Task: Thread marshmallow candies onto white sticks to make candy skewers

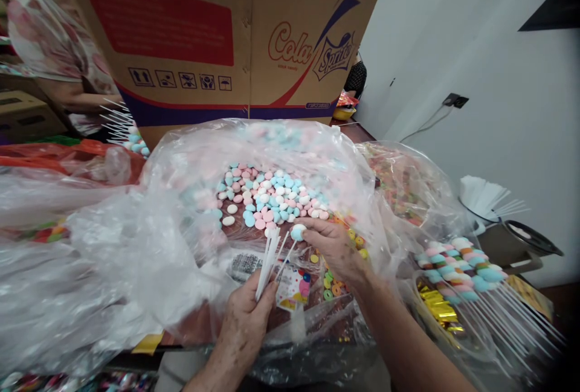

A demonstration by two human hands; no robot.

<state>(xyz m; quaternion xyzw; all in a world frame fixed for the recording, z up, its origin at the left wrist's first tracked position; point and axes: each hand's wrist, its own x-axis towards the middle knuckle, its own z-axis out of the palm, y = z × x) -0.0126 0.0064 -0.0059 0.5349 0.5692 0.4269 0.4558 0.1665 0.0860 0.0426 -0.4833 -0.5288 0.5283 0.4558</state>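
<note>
My left hand (251, 304) is closed around a bundle of thin white sticks (270, 259), their tips pointing up and fanned slightly apart. At the tip of one stick is a pale blue and white marshmallow (298, 232), pinched by the fingers of my right hand (334, 248). Behind my hands lies a loose pile of pink, blue and white marshmallows (276, 192), spread out at the mouth of a large clear plastic bag (181, 162). Small ring-shaped gummy candies (335, 288) lie beside my right hand. A printed label (293, 288) shows under the sticks.
A tall cardboard box (181, 23) stands behind the bag. To the right are filled marshmallow skewers (457, 265), gold ties (439, 307), a gummy bag (403, 180) and a container of white sticks (483, 199). A person (67, 60) works at the left.
</note>
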